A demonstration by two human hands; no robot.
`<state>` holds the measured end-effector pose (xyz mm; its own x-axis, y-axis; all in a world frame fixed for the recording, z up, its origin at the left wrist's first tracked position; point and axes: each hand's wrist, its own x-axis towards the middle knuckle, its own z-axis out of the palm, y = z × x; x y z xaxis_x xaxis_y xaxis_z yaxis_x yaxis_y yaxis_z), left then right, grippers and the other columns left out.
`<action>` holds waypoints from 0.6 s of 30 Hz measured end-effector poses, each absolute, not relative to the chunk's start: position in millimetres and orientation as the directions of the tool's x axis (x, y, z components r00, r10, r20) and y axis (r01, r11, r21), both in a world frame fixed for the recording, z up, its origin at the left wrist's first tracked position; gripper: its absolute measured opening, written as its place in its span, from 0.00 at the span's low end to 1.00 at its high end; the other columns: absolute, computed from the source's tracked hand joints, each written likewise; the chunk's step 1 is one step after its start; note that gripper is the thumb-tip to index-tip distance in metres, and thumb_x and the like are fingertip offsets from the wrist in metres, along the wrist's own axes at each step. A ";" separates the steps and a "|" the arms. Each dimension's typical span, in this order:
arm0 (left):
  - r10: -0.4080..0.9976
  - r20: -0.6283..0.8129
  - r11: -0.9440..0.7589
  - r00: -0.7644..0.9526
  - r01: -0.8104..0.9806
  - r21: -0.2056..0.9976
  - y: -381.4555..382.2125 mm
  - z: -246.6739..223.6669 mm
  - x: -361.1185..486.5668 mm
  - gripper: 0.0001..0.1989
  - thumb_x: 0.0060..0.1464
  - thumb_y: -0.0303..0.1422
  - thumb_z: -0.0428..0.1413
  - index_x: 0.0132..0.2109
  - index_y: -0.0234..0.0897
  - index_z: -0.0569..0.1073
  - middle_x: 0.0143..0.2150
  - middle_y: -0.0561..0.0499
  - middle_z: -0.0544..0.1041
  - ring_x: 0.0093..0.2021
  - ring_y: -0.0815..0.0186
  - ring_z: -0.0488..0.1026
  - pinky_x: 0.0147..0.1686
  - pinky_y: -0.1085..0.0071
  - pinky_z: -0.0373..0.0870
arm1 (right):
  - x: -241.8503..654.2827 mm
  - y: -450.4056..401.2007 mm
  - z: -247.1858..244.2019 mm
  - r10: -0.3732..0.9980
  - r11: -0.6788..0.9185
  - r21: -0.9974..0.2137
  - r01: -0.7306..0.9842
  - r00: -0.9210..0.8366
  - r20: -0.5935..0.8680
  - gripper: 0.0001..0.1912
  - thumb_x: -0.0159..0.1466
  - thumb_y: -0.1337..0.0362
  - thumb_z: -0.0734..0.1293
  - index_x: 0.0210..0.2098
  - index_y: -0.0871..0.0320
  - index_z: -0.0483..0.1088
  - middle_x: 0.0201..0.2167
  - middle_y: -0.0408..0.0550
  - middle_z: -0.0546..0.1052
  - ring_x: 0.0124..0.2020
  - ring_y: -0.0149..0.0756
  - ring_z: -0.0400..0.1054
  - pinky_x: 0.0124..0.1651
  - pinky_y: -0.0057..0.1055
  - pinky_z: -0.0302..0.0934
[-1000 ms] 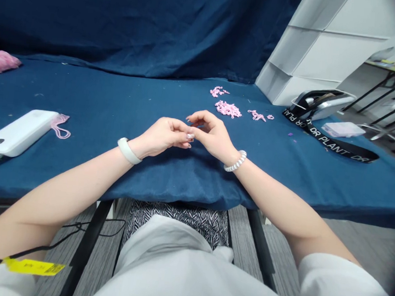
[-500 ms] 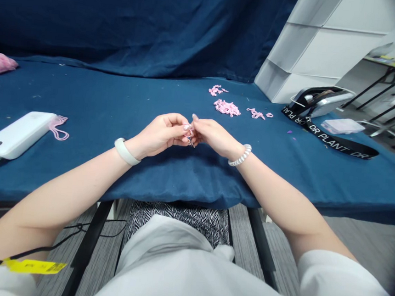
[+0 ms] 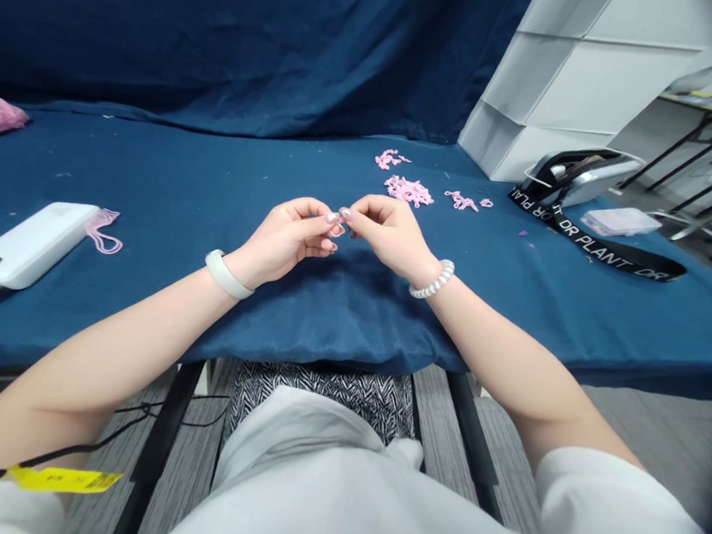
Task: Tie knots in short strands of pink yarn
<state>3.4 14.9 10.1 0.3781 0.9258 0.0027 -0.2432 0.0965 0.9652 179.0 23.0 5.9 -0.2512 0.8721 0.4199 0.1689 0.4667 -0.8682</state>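
Head view: your left hand (image 3: 283, 240) and right hand (image 3: 389, 237) pinch a tiny piece (image 3: 341, 224), too small to identify, between closed fingertips (image 3: 334, 218) at 12 o'clock; the next move calls for holding that pinch steady.

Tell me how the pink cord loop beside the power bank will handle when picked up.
The pink cord loop looks floppy: it lies in slack curves on the blue cloth, so it would probably droop when lifted by one end. Being so thin, it is likely very light. It seems unlikely to roll, since it lies flat beside the white power bank.
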 end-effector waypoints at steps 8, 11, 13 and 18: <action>0.940 -0.001 0.091 0.340 -0.250 0.964 11.5 9.1 6.8 0.12 0.46 0.32 0.64 0.32 0.33 0.69 0.29 0.55 0.74 0.24 0.76 0.71 0.27 0.77 0.71 | 174.1 14.3 1.7 0.697 0.706 -0.616 0.349 -0.186 0.693 0.12 0.63 0.61 0.67 0.26 0.62 0.71 0.25 0.45 0.75 0.27 0.28 0.65 0.33 0.27 0.59; 0.943 -0.014 0.102 0.331 -0.249 0.963 12.0 6.2 7.1 0.10 0.47 0.31 0.63 0.33 0.33 0.70 0.28 0.55 0.74 0.25 0.75 0.72 0.27 0.77 0.72 | 174.9 15.1 -0.6 0.554 0.807 -0.437 0.397 -0.254 0.793 0.10 0.64 0.66 0.66 0.26 0.61 0.72 0.26 0.45 0.76 0.28 0.28 0.67 0.35 0.27 0.61; 0.948 -0.022 0.110 0.318 -0.260 0.959 13.1 4.8 6.7 0.09 0.48 0.30 0.63 0.33 0.33 0.70 0.28 0.55 0.75 0.25 0.75 0.72 0.28 0.77 0.72 | 175.9 16.4 -2.0 0.466 0.850 -0.327 0.412 -0.302 0.832 0.09 0.64 0.68 0.65 0.28 0.62 0.72 0.27 0.46 0.77 0.30 0.29 0.68 0.36 0.28 0.61; 0.953 0.002 0.098 0.302 -0.318 0.943 15.5 3.7 5.7 0.09 0.46 0.29 0.64 0.32 0.33 0.71 0.27 0.55 0.75 0.25 0.77 0.72 0.32 0.78 0.73 | 177.2 18.2 -4.0 0.375 0.882 -0.211 0.421 -0.355 0.856 0.07 0.64 0.69 0.64 0.31 0.62 0.73 0.29 0.47 0.77 0.32 0.30 0.69 0.37 0.28 0.62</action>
